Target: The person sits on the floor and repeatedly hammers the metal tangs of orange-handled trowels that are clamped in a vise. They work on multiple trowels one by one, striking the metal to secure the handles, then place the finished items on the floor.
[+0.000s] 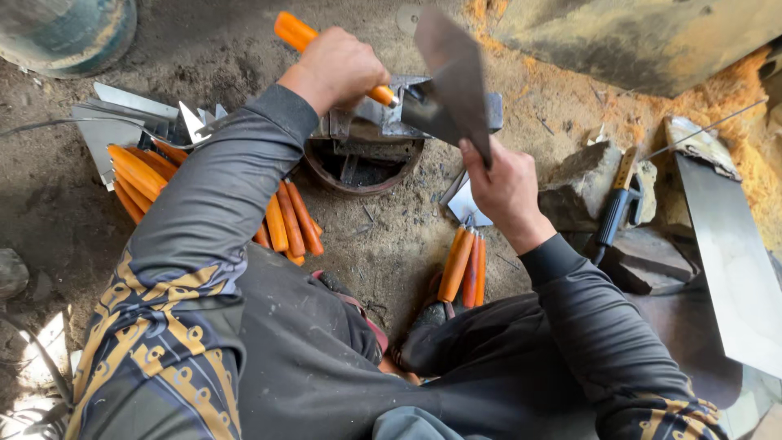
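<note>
Over a metal block [391,122] on the dirt floor [244,49], head view: left hand [338,69] clamped round orange handle [297,33] of a trowel; right hand [505,191] pinches lower edge of its blade [452,81]. Blade is dull grey, flat, roughly triangular, held upright w/ tip up. More orange-handled trowels [464,265] lie near knees; bigger pile [142,171] at left.

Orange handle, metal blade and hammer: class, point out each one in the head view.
orange handle [295,31], head view, free end above the left hand
metal blade [453,73], head view, flat middle of the face
hammer [612,213], head view, black grip
</note>
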